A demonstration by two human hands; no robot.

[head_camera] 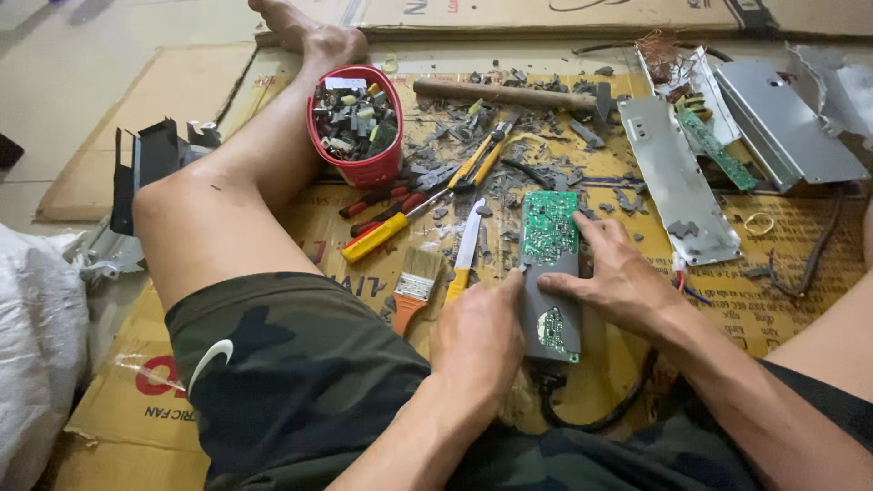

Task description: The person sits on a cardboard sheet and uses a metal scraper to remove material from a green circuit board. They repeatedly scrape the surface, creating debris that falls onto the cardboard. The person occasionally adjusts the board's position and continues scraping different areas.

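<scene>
I see flattened brown cardboard (182, 91) spread over a pale floor (55, 55), carrying everything. At upper centre a red tub (357, 123) of small parts stands on it, with a wooden-handled hammer (509, 94) to its right among grey debris. Mid-frame lie yellow-handled pliers (477, 159), red and yellow screwdrivers (386, 223), a knife (464, 255) and a paintbrush (414, 291). A grey casing with a green circuit board (550, 273) lies at centre. Upper right hold metal covers (677, 182). A white sack (36, 355) sits at the left edge.
</scene>
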